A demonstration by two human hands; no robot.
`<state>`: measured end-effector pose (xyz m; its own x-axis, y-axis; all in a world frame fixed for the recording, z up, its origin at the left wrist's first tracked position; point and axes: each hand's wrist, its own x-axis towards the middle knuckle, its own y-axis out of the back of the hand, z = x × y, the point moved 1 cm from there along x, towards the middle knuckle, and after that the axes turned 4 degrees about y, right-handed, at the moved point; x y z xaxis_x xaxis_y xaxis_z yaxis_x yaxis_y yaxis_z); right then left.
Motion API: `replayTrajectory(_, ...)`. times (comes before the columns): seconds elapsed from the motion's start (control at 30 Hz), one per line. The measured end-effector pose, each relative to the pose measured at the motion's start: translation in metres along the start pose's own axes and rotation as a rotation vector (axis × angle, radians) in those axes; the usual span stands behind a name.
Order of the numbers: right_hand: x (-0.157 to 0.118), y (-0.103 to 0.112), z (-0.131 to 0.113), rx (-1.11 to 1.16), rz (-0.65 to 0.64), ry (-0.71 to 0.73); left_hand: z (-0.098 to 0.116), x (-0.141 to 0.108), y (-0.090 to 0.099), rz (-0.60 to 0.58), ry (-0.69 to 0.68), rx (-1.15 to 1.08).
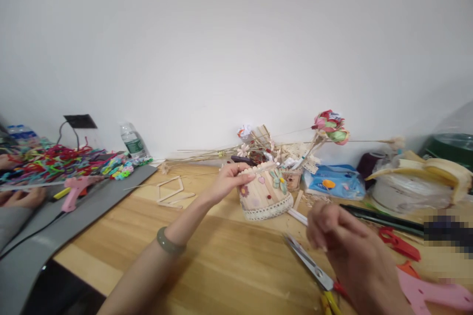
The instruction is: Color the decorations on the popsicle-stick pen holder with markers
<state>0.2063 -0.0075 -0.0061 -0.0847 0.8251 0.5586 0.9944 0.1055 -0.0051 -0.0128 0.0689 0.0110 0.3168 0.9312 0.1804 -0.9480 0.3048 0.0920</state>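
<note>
My left hand [234,179], a bracelet on its wrist, grips the rim of a small pot made of craft sticks [264,194]. Lace runs round the pot's lower edge, and flowers, a heart and a green dragonfly shape decorate its side. It is slightly tilted over the table. To the right and nearer to me is my right hand [343,241], its fingers curled together and apart from the pot. It is blurred, so what it holds, if anything, cannot be made out. Scissors [314,266] lie just left of it, and a pink glue gun [424,290] is partly hidden behind its wrist.
Paper flowers [330,125], a blue wipes packet [332,182] and a banana peel [436,170] line the back right. Loose craft sticks [175,192] lie on the wooden table at left. Another person's hand [27,197] is beside colourful pipe cleaners [55,162] and another pink glue gun [76,189].
</note>
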Motion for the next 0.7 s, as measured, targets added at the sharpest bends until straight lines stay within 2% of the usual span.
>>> replayTrajectory(0.07,0.000,0.006,0.016,0.065,0.140,-0.099,-0.003,0.002,0.005,-0.001,-0.024,-0.037)
replayTrajectory(0.17,-0.001,0.003,0.039,0.137,0.230,-0.242,-0.005,0.002,0.007,-0.040,-0.061,-0.079)
replayTrajectory(0.23,-0.003,-0.005,0.047,0.217,0.202,-0.349,-0.005,0.000,0.006,-0.078,-0.086,-0.096)
replayTrajectory(0.4,-0.007,-0.021,0.045,0.507,-0.026,-0.518,-0.002,-0.004,0.004,-0.158,-0.124,-0.119)
replayTrajectory(0.47,-0.008,-0.021,0.042,0.602,-0.045,-0.522,-0.003,-0.004,0.005,-0.177,-0.125,-0.126)
replayTrajectory(0.57,-0.007,-0.019,0.043,0.621,-0.022,-0.471,-0.006,-0.003,0.007,-0.202,-0.117,-0.133)
replayTrajectory(0.7,-0.008,-0.019,0.050,0.417,-0.043,-0.279,-0.007,-0.003,0.012,-0.246,-0.113,-0.125)
